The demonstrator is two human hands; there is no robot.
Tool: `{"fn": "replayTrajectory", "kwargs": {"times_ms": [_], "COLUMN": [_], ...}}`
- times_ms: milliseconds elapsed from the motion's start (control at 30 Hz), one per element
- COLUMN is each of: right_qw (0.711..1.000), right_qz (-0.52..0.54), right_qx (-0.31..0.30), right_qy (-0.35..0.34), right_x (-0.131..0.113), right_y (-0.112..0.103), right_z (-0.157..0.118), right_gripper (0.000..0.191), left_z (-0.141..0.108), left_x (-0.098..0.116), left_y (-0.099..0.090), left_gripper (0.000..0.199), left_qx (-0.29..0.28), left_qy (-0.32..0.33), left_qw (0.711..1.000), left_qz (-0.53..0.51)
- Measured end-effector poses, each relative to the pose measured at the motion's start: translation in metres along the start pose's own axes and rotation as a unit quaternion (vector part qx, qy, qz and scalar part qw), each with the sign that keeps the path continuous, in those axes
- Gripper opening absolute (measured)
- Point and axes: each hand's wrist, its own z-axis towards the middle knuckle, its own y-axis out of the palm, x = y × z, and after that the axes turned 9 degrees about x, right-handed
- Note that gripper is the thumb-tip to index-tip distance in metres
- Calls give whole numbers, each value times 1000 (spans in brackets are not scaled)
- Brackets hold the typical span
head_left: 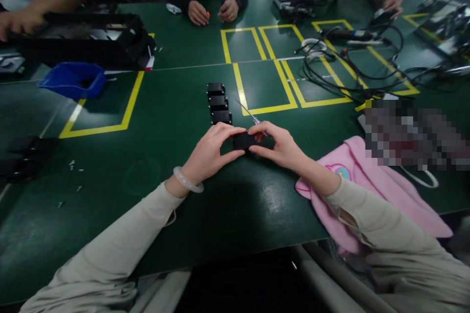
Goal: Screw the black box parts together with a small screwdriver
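Observation:
In the head view a small black box (240, 142) is pinched between my two hands just above the green table. My left hand (207, 151), with a pale bracelet at its wrist, grips the box's left end between thumb and fingers. At the other end, my right hand (281, 144) has its thumb and index finger closed on the box. A thin tool with a metal shaft and clear handle (256, 120), resembling a small screwdriver, pokes out from behind my right fingers, pointing away to the left. Three similar black boxes (218, 102) stand in a row beyond my left hand.
A pink cloth (363, 181) lies beside my right forearm. Coiled black cables (352, 68) spread over yellow-taped rectangles at the right. To the left are a blue scoop-like bin (75, 79), a black tray (91, 39) and small scraps (72, 164). Co-workers' hands (198, 12) rest across the table.

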Motion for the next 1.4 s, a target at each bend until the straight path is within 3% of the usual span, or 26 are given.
{"fn": "replayTrajectory", "kwargs": {"times_ms": [67, 167, 300, 400, 600, 733, 867, 1200, 1400], "right_qw": [1000, 998, 985, 975, 960, 961, 963, 958, 963], "right_qz": [3, 26, 37, 77, 131, 128, 130, 150, 137], "right_qx": [-1, 50, 139, 164, 197, 198, 193, 195, 179], "right_qy": [15, 41, 92, 126, 146, 146, 137, 148, 148], "right_x": [1, 4, 12, 17, 20, 19, 18, 16, 16], "right_y": [0, -2, -5, -5, -3, -4, -4, -2, -1], "right_z": [1, 3, 5, 6, 9, 9, 9, 9, 7], "right_gripper": [30, 33, 38, 44, 45, 45, 42, 44, 43], "left_z": [0, -2, -7, -8, -11, -18, -23, -27, -24], "left_x": [-3, -9, -14, -13, -9, -3, -3, -25, 0], "left_y": [2, 7, 17, 23, 19, 10, 4, -7, 3], "left_gripper": [45, 56, 51, 46, 35, 32, 32, 43, 62], "left_qx": [4, -4, -42, -55, -22, 15, 10, -136, -84], "left_qy": [2, -28, -55, -54, 18, 56, 51, -8, -75], "left_qw": [1000, 1000, 997, 991, 981, 976, 977, 985, 977], "left_qz": [8, 3, 43, 114, 191, 212, 205, 102, 181]}}
